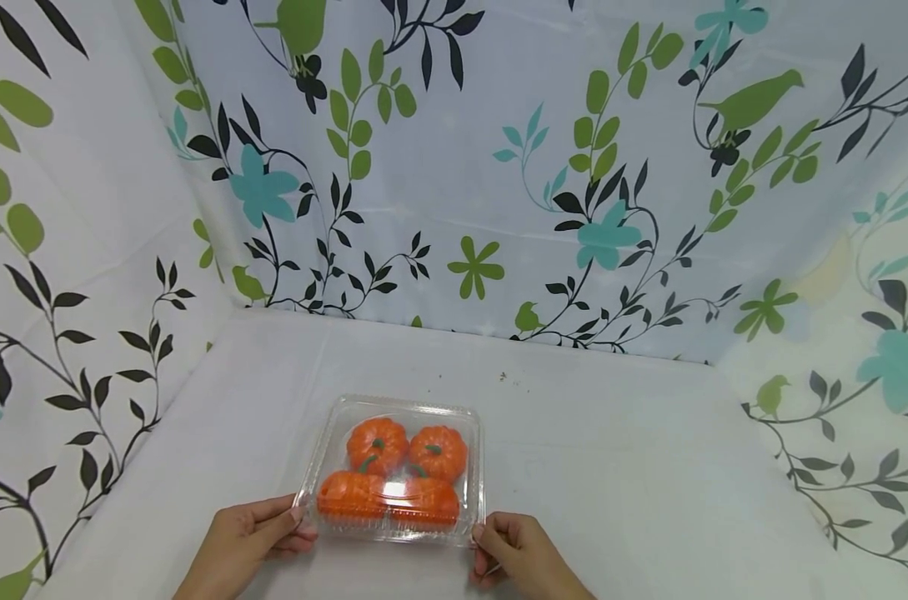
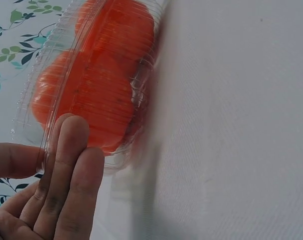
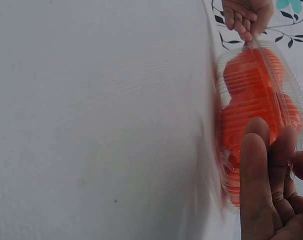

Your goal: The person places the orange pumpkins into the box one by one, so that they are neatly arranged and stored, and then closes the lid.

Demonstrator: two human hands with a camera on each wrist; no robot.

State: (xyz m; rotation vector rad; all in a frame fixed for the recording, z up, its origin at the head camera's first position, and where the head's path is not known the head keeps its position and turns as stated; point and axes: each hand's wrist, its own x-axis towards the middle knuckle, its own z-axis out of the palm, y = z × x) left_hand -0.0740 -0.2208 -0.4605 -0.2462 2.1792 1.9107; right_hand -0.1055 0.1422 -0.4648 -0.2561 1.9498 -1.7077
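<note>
A clear plastic clamshell box [image 1: 469, 417] holds several small orange pumpkins [image 1: 377, 446] with green stems. Two of them face stem up at the back; the front ones lie on their sides. My left hand [image 1: 254, 537] pinches the box's rim at its front left corner, thumb on top and fingers below, as the left wrist view also shows. At the front right corner my right hand [image 1: 517, 546] pinches the rim between thumb and fingers. In the right wrist view the lid's rim [image 3: 271, 75] runs between both hands.
A white cloth [image 1: 611, 467] covers the table under the box. Behind it and at both sides hang white curtains [image 1: 454, 167] printed with leaves, birds and flowers. Small dark specks [image 1: 503, 377] dot the cloth behind the box.
</note>
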